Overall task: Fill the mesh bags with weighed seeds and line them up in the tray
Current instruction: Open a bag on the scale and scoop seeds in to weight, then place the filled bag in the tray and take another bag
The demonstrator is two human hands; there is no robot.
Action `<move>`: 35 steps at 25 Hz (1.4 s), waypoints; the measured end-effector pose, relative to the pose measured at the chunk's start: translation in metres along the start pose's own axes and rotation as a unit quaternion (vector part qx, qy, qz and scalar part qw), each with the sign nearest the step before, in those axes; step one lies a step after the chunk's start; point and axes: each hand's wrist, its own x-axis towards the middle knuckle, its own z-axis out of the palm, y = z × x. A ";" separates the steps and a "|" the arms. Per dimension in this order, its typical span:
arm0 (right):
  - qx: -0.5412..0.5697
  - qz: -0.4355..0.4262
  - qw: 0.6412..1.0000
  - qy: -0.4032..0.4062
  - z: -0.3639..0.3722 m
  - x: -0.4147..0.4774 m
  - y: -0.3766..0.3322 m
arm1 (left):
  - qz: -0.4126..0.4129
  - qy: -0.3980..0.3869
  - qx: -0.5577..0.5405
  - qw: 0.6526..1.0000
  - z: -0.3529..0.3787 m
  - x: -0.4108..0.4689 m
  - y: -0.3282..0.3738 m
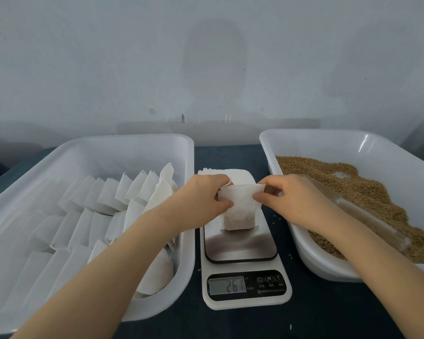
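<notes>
Left: white tray (123, 139) on the dark worktop (328, 309), holding filled bags (108, 196) in leaning, overlapping rows. The left forearm crosses the tray's near right corner. This covers the end of the nearest row and any free slot there.

Left grip (203, 194): thumb and fingers pinch the upper left corner of the mesh bag (239, 211).

Centre: the mesh bag stands upright on the steel platform of the scale (240, 250), long axis vertical. Seeds show as a darker band at its bottom. Its mouth is uppermost, stretched between the two grips; cannot tell whether it is open or folded over. Display (227, 285) seems to read 26.1, but the decimal mark is too faint to confirm. A stack of empty bags (238, 173) lies just behind, partly hidden by both grips.

Right grip (289, 199): pinches the upper right corner of the same bag.

Right: second tray (311, 131) of brown seeds (367, 192). A clear scoop (372, 221) lies on them, one end behind the right wrist.

Judgement: the destination lies left of the bag, so the left grip is nearer. The bag should travel mouth-up.
</notes>
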 end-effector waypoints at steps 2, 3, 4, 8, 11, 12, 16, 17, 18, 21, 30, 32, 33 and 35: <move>0.002 0.001 1.000 -0.002 0.000 0.000 0.000 | -0.001 0.000 0.001 1.000 0.000 0.000 0.000; 0.005 0.002 1.000 -0.003 0.000 0.000 0.000 | -0.002 -0.001 0.002 1.000 0.000 0.000 0.000; 0.006 0.002 1.000 -0.003 0.000 0.000 0.000 | -0.004 -0.001 0.002 1.000 0.000 0.000 0.000; -0.009 0.002 1.000 -0.001 0.000 0.000 0.000 | -0.006 0.000 0.000 1.000 0.000 0.000 -0.001; -0.014 -0.002 1.000 -0.001 0.000 0.000 0.000 | -0.010 -0.005 0.002 1.000 0.000 0.000 -0.001; -0.007 -0.009 1.000 -0.002 -0.001 -0.001 -0.001 | -0.009 -0.007 -0.002 1.000 0.000 -0.001 0.000; 0.076 -0.049 0.996 0.003 -0.003 -0.003 -0.008 | -0.014 -0.010 -0.028 0.999 -0.002 -0.001 0.002; 0.087 -0.060 0.994 0.004 -0.003 -0.004 -0.010 | -0.015 -0.007 -0.031 0.999 -0.002 0.000 0.002; 0.097 -0.068 0.993 0.008 -0.004 -0.004 -0.011 | -0.015 -0.004 -0.033 0.999 -0.002 0.001 0.002; 0.137 -0.084 0.987 0.026 -0.004 -0.005 -0.015 | -0.021 0.001 -0.045 0.999 -0.001 -0.001 0.002; 0.086 -0.046 0.995 0.003 -0.003 -0.004 -0.017 | -0.048 -0.022 -0.114 0.992 -0.018 -0.001 0.013; 0.101 -0.057 0.993 0.032 -0.002 -0.001 -0.017 | -0.061 -0.003 -0.123 0.990 -0.038 -0.002 0.007; 0.112 -0.060 0.991 0.045 -0.002 0.001 -0.015 | -0.073 0.019 -0.147 0.986 -0.050 -0.002 0.001; 0.122 -0.058 0.989 0.057 -0.001 0.004 -0.010 | -0.110 0.079 -0.201 0.970 -0.078 -0.003 -0.019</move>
